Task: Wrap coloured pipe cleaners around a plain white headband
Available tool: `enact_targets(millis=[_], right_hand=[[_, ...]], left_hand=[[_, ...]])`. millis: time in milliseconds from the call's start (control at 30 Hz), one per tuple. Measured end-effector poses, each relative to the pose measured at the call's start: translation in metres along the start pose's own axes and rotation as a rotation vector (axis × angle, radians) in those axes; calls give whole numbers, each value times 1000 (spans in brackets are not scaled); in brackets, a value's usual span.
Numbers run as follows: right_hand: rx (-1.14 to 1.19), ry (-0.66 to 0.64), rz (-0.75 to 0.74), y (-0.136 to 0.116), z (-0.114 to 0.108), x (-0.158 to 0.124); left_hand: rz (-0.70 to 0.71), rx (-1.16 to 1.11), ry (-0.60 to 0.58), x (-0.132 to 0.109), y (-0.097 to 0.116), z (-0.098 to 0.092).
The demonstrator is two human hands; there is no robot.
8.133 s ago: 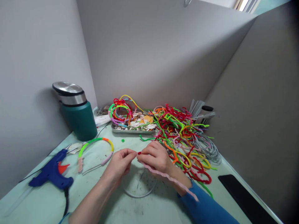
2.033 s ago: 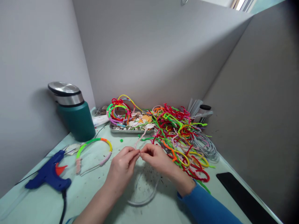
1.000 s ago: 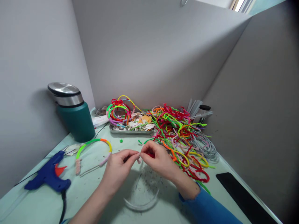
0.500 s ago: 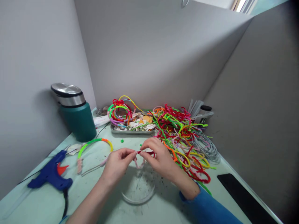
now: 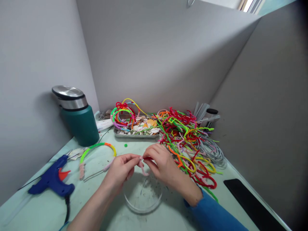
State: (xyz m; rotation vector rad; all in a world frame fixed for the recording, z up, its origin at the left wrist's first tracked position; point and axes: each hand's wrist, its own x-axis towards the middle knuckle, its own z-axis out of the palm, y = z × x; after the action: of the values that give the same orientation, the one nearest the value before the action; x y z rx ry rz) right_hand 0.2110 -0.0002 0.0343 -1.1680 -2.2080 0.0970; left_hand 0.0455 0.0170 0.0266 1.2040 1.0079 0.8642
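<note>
My left hand (image 5: 121, 170) and my right hand (image 5: 160, 163) meet fingertip to fingertip above the pale green table. Both pinch the top of a clear plastic headband (image 5: 141, 207), whose curve hangs down below them. A pink pipe cleaner (image 5: 143, 168) curls around that spot between my fingers. A bit of red (image 5: 148, 158) shows under my right fingers. My right arm wears a blue sleeve (image 5: 214, 215).
A heap of coloured pipe cleaners (image 5: 187, 138) lies right of my hands, grey hoops (image 5: 214, 150) beside it. A metal tray (image 5: 134, 133) of shells stands behind. Left: a wrapped headband (image 5: 96, 150), a blue glue gun (image 5: 51, 181), a green flask (image 5: 78, 117). A black slab (image 5: 250, 205) lies at right.
The long pink pipe cleaner that trailed over my right arm has been wound in until only a short curl is left at my fingertips. The clear headband has swung slightly beneath my hands.
</note>
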Motion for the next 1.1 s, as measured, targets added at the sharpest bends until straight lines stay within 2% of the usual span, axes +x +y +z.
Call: enact_targets(millis=[133,333,533,767,900,1100], right_hand=[[-67,-3,-70,2,0,0],[-225,-69,-274,-2,1,-2],[-265,-22,-405,1,7,-3],[-222,-24,-400,5,8,-3],[-122,-8,-352,8,11,-3],[71,25,-264,9,9,-1]], left_hand=[[17,0,16,3,-4,-2],[4,26,106,7,-13,-5],[20,34,90,9,-14,-6],[6,70,132,10,-16,-6],[27,143,153,10,-14,-4],[93,192,118,9,-12,-2]])
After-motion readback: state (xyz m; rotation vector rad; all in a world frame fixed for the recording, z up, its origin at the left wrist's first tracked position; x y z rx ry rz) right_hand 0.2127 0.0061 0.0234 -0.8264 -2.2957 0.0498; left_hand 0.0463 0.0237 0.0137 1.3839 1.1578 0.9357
